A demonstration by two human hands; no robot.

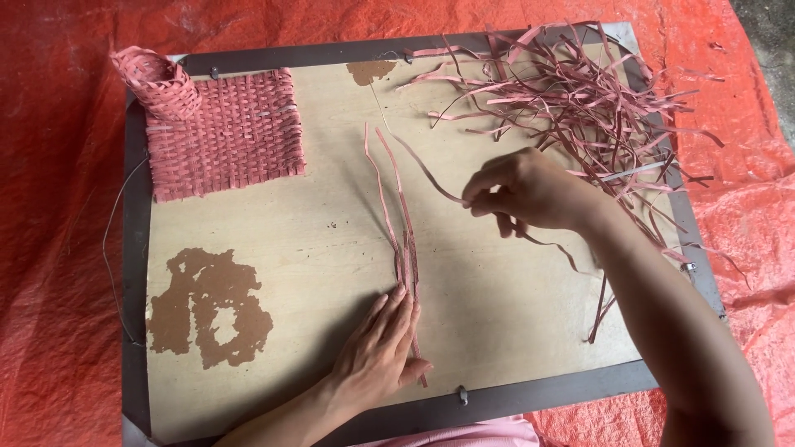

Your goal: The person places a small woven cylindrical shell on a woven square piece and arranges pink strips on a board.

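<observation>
My own forearms cover the board's point(273, 248) near edge, and where the laid strips point(403, 240) end under my left hand point(377, 352) I cannot make out. That left hand lies flat, fingers spread out straight, pressing the lower ends of those pink strips onto the board near its middle. My right hand point(523, 192) hovers above, thumb and fingers pinched on one loose strip point(426, 171) that curves away to the upper left. The strip pile point(571, 91) sits top right, the woven mat point(222, 132) top left.
</observation>
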